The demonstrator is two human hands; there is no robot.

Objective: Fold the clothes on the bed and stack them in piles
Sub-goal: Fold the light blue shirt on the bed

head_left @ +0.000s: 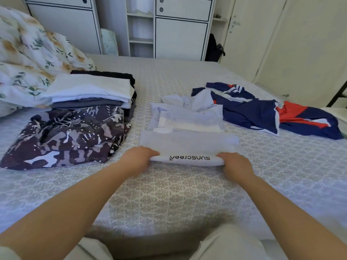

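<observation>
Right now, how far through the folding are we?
Roughly midway. Done: a folded stack of white, grey and black clothes sits at the left of the bed, with a camouflage garment in front of it, loosely folded at best. In hand: the left hand and right hand grip the near edge of the pale blue shirt. Left: the navy and red garment lies unfolded at the right.

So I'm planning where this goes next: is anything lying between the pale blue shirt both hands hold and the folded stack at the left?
Yes. The dark camouflage-print garment lies crumpled in front of the folded stack, partly between it and the pale blue shirt.
</observation>
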